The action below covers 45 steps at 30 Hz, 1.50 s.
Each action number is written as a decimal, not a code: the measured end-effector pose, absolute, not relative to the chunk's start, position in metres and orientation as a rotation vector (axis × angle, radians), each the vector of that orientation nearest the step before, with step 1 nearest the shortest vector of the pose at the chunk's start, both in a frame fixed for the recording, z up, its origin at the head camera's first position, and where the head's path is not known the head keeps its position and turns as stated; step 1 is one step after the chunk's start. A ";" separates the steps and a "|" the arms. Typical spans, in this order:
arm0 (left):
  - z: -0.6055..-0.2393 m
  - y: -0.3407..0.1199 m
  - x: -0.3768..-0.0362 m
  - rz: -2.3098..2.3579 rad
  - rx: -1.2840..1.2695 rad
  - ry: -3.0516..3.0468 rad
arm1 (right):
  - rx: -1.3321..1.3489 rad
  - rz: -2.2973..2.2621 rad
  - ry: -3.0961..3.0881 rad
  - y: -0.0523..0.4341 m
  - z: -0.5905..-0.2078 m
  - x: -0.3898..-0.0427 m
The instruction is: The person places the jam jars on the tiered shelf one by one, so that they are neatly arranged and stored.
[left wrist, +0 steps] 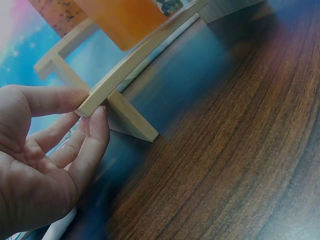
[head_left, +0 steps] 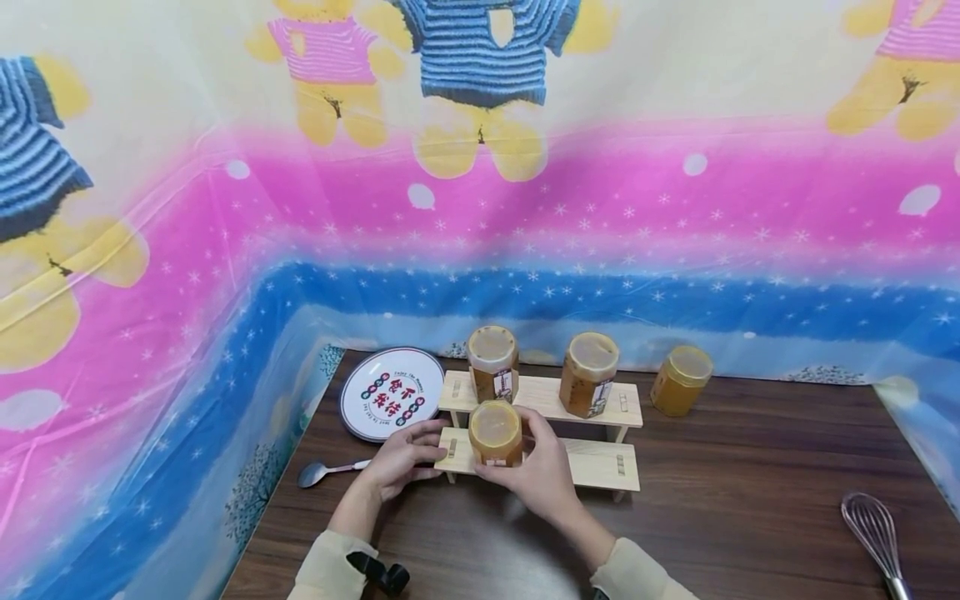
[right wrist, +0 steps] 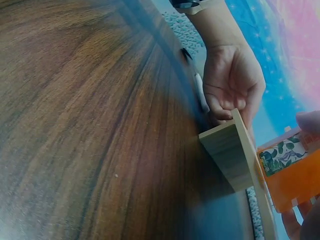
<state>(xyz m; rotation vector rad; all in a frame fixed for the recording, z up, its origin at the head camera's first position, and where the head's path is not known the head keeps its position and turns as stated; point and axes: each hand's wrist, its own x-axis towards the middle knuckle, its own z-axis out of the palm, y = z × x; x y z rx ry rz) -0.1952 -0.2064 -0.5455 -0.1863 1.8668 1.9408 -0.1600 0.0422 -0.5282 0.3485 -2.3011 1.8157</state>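
Observation:
A light wooden two-step rack [head_left: 600, 463] stands on the table. My left hand [head_left: 399, 463] pinches the left end of its lower step [left wrist: 111, 84] between thumb and fingers. On that step, toward the left, is a yellow-lidded jar [head_left: 497, 435] with orange contents, and my right hand [head_left: 546, 473] grips it from the right side. In the right wrist view the jar's leafy label [right wrist: 284, 154] faces the camera, its base at or just over the step. Two similar jars, a left one [head_left: 492, 363] and a right one [head_left: 590, 375], stand on the upper step.
Right of the rack, another yellow-lidded jar [head_left: 680, 381] stands on the dark wooden table [head_left: 735, 500]. A round plate with red characters [head_left: 392, 393] lies at the left, a spoon [head_left: 322, 473] in front of it. A whisk [head_left: 873, 533] lies far right. Patterned cloth [head_left: 480, 283] hangs behind.

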 end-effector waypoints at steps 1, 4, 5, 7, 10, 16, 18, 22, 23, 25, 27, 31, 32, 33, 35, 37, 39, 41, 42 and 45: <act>-0.546 -0.206 -0.195 1.940 -0.190 1.868 | 0.348 1.821 -2.299 0.042 -0.529 -0.160; -0.546 -0.206 -0.195 1.936 -0.190 1.872 | 0.349 1.828 -2.292 0.042 -0.531 -0.159; -0.546 -0.206 -0.195 1.935 -0.190 1.873 | 0.348 1.829 -2.291 0.042 -0.532 -0.159; -0.546 -0.206 -0.195 1.936 -0.190 1.873 | 0.347 1.830 -2.289 0.042 -0.532 -0.159; -0.546 -0.206 -0.195 1.936 -0.186 1.875 | 0.344 1.828 -2.287 0.042 -0.533 -0.160; -0.546 -0.207 -0.195 1.938 -0.198 1.865 | 0.330 1.821 -2.295 0.041 -0.533 -0.159; -0.546 -0.207 -0.195 1.940 -0.196 1.865 | 0.329 1.820 -2.302 0.042 -0.532 -0.159; -0.546 -0.206 -0.196 1.941 -0.197 1.866 | 0.340 1.841 -2.316 0.044 -0.530 -0.157; -0.547 -0.206 -0.196 1.940 -0.196 1.870 | 0.343 1.850 -2.317 0.045 -0.529 -0.157; -0.547 -0.206 -0.196 1.939 -0.199 1.872 | 0.350 1.864 -2.319 0.047 -0.529 -0.157; -0.547 -0.206 -0.196 1.937 -0.196 1.875 | 0.356 1.879 -2.314 0.049 -0.528 -0.156; -0.546 -0.206 -0.195 1.939 -0.183 1.876 | 0.359 1.884 -2.316 0.057 -0.529 -0.154; -0.546 -0.206 -0.195 1.940 -0.179 1.875 | 0.362 1.888 -2.315 0.059 -0.530 -0.154; -0.546 -0.206 -0.195 1.942 -0.174 1.875 | 0.364 1.895 -2.310 0.062 -0.530 -0.153; -0.546 -0.207 -0.195 1.944 -0.172 1.872 | 0.369 1.909 -2.297 0.067 -0.533 -0.152; -0.546 -0.207 -0.195 1.947 -0.168 1.869 | 0.375 1.934 -2.271 0.073 -0.536 -0.151; -0.546 -0.207 -0.195 1.949 -0.162 1.870 | 0.381 1.946 -2.246 0.080 -0.539 -0.150; -0.546 -0.207 -0.194 1.951 -0.158 1.866 | 0.386 1.926 -2.234 0.087 -0.541 -0.147; -0.546 -0.207 -0.194 1.951 -0.157 1.866 | 0.389 1.914 -2.229 0.091 -0.543 -0.147; -0.547 -0.207 -0.194 1.946 -0.153 1.870 | 0.387 1.855 -2.228 0.102 -0.544 -0.142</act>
